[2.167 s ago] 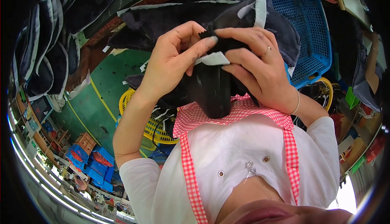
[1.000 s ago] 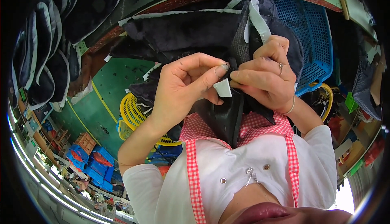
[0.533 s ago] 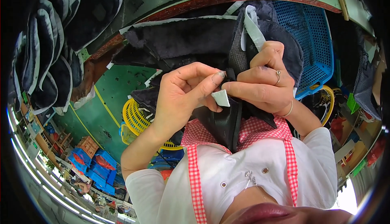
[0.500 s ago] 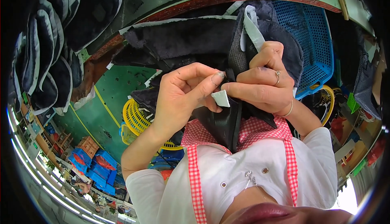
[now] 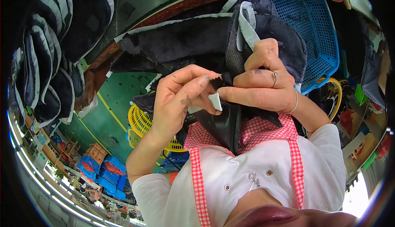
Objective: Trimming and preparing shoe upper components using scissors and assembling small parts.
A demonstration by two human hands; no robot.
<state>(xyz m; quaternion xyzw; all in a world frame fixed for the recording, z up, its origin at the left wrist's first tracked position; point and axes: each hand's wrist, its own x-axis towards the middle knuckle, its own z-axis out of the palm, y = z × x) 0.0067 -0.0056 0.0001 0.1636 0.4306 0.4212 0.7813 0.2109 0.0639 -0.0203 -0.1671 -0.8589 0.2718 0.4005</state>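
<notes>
Black piece (image 5: pixel 224 130), smooth-faced, is hanging mid-frame between the hands, its lower end reaching down onto a red-and-white checked apron (image 5: pixel 260 129). Left hand (image 5: pixel 175 97) is coming in from the left of centre, thumb and forefinger bending close together at the piece's upper edge; cannot tell whether they are closing on the cloth or only touching it. Right hand (image 5: pixel 265 88), wearing a ring, is curling its fingers and pinching the black piece near the top, forefinger pointing leftward; its thumb is mostly hiding. A small white tab (image 5: pixel 215 102) is showing between the two hands, just under the right forefinger's tip.

Above the right hand, a pale strip (image 5: pixel 248 29) is looping upward. Dark plush panels (image 5: pixel 181 33) with pale edging are spreading across upper centre. Blue basket (image 5: pixel 331 62) is standing upper right, near the panels. Yellow basket (image 5: pixel 140 120) is sitting left of centre, partly behind the left forearm. More pale-edged dark pieces (image 5: pixel 88 25) are lying heaped in the upper left. Green floor (image 5: pixel 111 107) is showing below them.
</notes>
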